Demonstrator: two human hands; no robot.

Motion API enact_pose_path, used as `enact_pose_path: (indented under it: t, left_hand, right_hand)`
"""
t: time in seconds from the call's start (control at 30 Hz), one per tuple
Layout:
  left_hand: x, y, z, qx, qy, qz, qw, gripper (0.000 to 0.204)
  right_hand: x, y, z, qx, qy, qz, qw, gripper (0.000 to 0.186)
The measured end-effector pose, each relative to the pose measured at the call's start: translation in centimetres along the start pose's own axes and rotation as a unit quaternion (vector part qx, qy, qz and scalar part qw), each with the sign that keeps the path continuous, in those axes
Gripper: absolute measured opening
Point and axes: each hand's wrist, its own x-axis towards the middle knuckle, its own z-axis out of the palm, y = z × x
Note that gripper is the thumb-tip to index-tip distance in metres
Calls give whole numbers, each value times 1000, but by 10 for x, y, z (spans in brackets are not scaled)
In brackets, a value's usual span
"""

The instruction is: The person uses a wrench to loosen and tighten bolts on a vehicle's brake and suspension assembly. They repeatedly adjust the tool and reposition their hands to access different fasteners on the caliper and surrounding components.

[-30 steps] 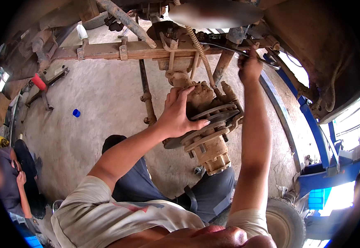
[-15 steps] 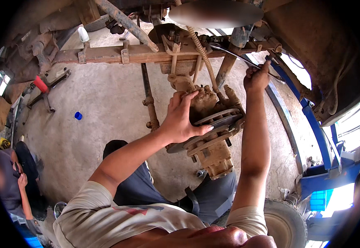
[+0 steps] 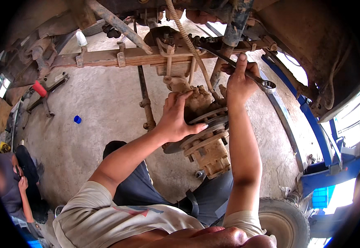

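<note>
Wrench: lies across the palm side of the right hand [image 3: 242,82], its shaft between thumb and curled fingers; the wrench [image 3: 252,77] has its ring end jutting out past the hand, the far end near the ribbed hose [image 3: 184,33] by the leaf spring [image 3: 101,61], its seating too small to tell.
Right fingers: bent around the shaft, thumb raised across it.
Left hand: the left hand [image 3: 173,118] spans the dirty hub assembly [image 3: 210,157], thumb spread from the fingers.
Left thumb: lies over the brake disc [image 3: 173,147]; fingertips reach the caliper [image 3: 198,101]; how hard they press, I cannot tell.
Floor: blue cap [image 3: 77,119] on the concrete floor [image 3: 85,91], toward its left edge; red-and-black stand [image 3: 40,89] nearer that edge.
</note>
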Motion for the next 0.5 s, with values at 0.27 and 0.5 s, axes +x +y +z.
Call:
enact_pose_path:
  t: [0.27,0.5]
  left_hand:
    - [0,1,1,7,4,9,1000,99]
    - [1,1,0,0,-3,12,1000,98]
  right_hand:
    - [-7,-11,16,-135,-16,-7,991,36]
    - [-14,10,29,-150,-58,-17,987,41]
